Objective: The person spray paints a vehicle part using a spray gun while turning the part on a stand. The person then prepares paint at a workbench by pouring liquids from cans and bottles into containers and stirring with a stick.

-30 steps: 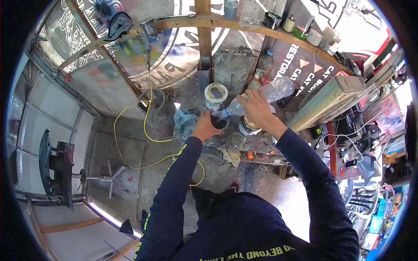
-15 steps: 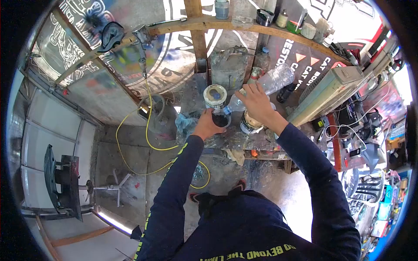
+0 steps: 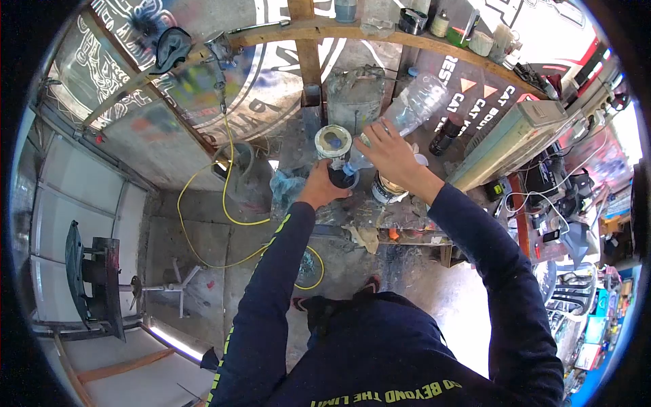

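Observation:
My left hand is wrapped around a small cup with dark contents, just above the workbench. My right hand grips a large clear plastic bottle, tilted so its blue-tipped mouth points down at the cup's opening. Whether liquid is flowing I cannot tell. Right behind the cup stands an open paint can with a stained rim. Another can is partly hidden under my right hand and wrist. Crumpled blue plastic lies left of my left hand.
A metal canister and a dark spray can stand at the back of the bench. Above runs a wooden shelf with cups and jars. A yellow hose loops down to the floor at left, near a car-part stand.
The bottle and my right hand have shifted slightly left, bringing the mouth further over the cup. My left hand still holds the cup. The view has tilted a little.

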Available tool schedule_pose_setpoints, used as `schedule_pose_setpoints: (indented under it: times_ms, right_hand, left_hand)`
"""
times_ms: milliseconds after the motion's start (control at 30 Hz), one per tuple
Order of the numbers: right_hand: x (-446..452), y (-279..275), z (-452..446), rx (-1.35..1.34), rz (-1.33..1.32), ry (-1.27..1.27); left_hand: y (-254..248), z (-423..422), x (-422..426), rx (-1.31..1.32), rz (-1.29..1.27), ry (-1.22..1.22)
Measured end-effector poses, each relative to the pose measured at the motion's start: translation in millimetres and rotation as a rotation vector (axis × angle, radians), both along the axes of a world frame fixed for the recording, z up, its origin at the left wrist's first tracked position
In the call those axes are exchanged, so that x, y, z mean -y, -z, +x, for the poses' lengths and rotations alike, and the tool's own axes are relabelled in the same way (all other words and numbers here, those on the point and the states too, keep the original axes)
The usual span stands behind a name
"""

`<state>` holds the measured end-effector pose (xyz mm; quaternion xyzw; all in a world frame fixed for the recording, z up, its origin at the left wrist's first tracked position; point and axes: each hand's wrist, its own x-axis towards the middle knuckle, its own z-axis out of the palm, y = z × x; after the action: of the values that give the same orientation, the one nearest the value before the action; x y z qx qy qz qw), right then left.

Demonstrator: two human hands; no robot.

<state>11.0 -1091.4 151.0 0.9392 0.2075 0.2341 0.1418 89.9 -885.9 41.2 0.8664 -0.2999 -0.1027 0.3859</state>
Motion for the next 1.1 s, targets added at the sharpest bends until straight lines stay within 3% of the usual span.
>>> schedule_pose_setpoints:
  times_ms: [567,867,1100]
  right_hand:
    - [-18.0,-11.5,-7.0,0.099,-0.247,-0.201]
    - [-9.1,-7.7,-9.1,0.1,-0.138,-0.149]
    - [7.1,-2.8,-5.3,0.018,0.157,0.0]
  left_hand:
    - [11.8,-11.7,11.1,-0.007,-0.028,-0.042]
    - [20.2,-16.7,10.8,0.004,-0.021,-0.067]
    - [-0.2,-16.1,8.9,0.034,-0.055,-0.076]
